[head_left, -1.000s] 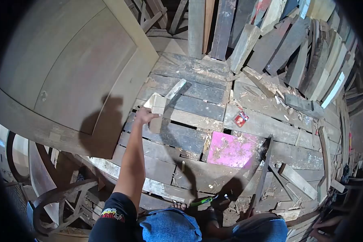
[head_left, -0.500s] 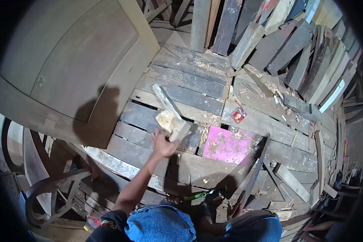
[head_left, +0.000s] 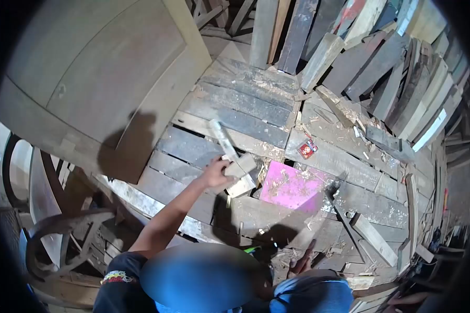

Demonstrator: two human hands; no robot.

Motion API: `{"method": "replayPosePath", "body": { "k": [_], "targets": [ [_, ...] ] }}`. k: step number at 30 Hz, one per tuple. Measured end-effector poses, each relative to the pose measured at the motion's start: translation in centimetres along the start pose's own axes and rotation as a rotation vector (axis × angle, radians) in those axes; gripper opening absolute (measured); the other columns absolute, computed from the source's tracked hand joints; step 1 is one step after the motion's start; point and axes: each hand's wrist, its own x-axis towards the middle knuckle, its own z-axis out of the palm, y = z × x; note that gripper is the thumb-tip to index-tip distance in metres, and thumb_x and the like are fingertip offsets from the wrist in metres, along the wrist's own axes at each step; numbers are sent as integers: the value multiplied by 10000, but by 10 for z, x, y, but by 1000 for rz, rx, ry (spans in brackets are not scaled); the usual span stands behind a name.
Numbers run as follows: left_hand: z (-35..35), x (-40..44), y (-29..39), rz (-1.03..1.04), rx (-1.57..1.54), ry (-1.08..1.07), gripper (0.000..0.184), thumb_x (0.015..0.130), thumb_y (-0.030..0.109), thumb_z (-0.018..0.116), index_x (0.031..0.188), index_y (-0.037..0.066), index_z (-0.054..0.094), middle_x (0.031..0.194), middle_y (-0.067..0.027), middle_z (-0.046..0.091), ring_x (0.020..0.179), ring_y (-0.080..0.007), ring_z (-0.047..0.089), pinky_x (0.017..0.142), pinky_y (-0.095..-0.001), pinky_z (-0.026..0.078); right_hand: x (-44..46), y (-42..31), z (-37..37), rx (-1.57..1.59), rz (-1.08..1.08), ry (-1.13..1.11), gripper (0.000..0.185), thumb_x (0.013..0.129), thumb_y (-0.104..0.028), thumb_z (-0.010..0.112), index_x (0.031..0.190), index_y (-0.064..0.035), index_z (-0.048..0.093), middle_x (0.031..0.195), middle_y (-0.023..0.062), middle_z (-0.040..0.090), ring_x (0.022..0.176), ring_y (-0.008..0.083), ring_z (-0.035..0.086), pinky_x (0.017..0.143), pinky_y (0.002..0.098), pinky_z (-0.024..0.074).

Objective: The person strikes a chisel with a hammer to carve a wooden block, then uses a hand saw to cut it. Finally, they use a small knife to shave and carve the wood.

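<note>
My left hand (head_left: 215,173) is closed on the near end of a pale wooden block (head_left: 241,166), low over the floorboards. Under and beside the block is a light wood piece (head_left: 242,185). A narrow wooden strip (head_left: 223,138) reaches away behind it. My right hand (head_left: 299,264) is low near my knee, partly in shadow, with its fingers stretched out and apart; I see nothing held in it. Closest to it is a slim dark bar (head_left: 348,228) lying on the boards. A pink square sheet (head_left: 292,188), strewn with wood chips, lies between the hands.
A large panelled board (head_left: 115,78) stands at the left, near a curved wooden frame (head_left: 62,235). Many planks (head_left: 321,60) lean at the back right. A small red packet (head_left: 307,149) and a short beam (head_left: 373,237) lie on the gapped floorboards.
My left hand has moved forward and closed round the block, which has shifted slightly right. The long dark blade-like piece at my right hand no longer shows there, and that hand's fingers have spread.
</note>
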Motion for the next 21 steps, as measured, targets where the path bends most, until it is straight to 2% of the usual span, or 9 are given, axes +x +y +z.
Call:
{"method": "replayPosePath", "body": {
  "k": [3, 4, 7, 8, 10, 11, 15, 16, 21],
  "targets": [
    [0, -24, 52, 48, 366, 87, 521, 761, 335, 847, 1210, 145, 665, 1583, -276, 354, 1462, -554, 300, 1183, -629, 303, 3, 9, -23, -13, -36, 52, 289, 921, -256, 765, 989, -35, 592, 747, 24, 534, 654, 124, 491, 644, 306, 421],
    [-11, -33, 71, 188, 532, 185, 498, 786, 289, 816, 1222, 146, 621, 1498, -252, 480, 1421, -481, 423, 1150, -640, 340, 6, 10, -30, -19, -55, 69, 289, 921, -255, 765, 990, -35, 591, 748, 24, 535, 654, 124, 491, 644, 306, 422],
    [-24, -20, 80, 29, 302, -108, 507, 807, 278, 808, 1234, 138, 574, 1345, -206, 638, 1293, -411, 587, 1094, -643, 396, 30, 8, -38, -32, -212, 91, 288, 921, -254, 764, 992, -35, 590, 753, 25, 538, 655, 126, 492, 645, 306, 422],
    [-23, -20, 81, 31, 356, -84, 477, 853, 276, 777, 1239, 137, 535, 1146, -164, 731, 1109, -382, 694, 1002, -607, 478, 41, 6, -36, -43, -310, 78, 288, 920, -253, 764, 992, -35, 590, 755, 25, 539, 655, 127, 493, 645, 306, 422],
    [-20, -15, 86, -10, 369, -26, 462, 882, 295, 761, 1237, 126, 517, 1098, -186, 733, 1058, -438, 693, 936, -578, 520, 73, -18, -22, -74, -522, -9, 288, 920, -252, 764, 994, -35, 589, 758, 26, 541, 655, 128, 493, 646, 305, 423],
    [-17, -12, 90, -27, 372, 5, 456, 896, 304, 752, 1235, 120, 509, 1074, -197, 733, 1032, -467, 693, 903, -564, 541, 90, -71, -22, -64, -399, -271, 206, 944, -152, 728, 1015, -36, 574, 802, 5, 554, 691, 89, 495, 629, 286, 416],
    [9, 0, 91, -77, 478, -38, 426, 914, 237, 701, 1246, 102, 471, 1131, -199, 706, 1068, -422, 694, 894, -556, 548, 140, -148, 35, 402, -438, -219, 244, 900, -159, 771, 907, -48, 553, 771, -40, 488, 674, 70, 462, 594, 273, 391],
    [19, 0, 75, 108, 490, 13, 435, 887, 185, 705, 1241, 90, 469, 1187, -203, 657, 1116, -422, 667, 902, -542, 556, 156, -145, 55, 427, -479, -274, 221, 914, -157, 756, 919, -46, 565, 766, -39, 492, 669, 66, 458, 590, 270, 386],
    [23, -2, 85, 47, 453, 29, 422, 820, 60, 695, 1186, 59, 484, 1200, -219, 617, 1177, -441, 613, 942, -524, 559, 167, -139, 115, 503, -440, -389, 165, 949, -110, 710, 855, -29, 602, 715, -17, 547, 648, 73, 475, 590, 276, 399]
  ]
}}
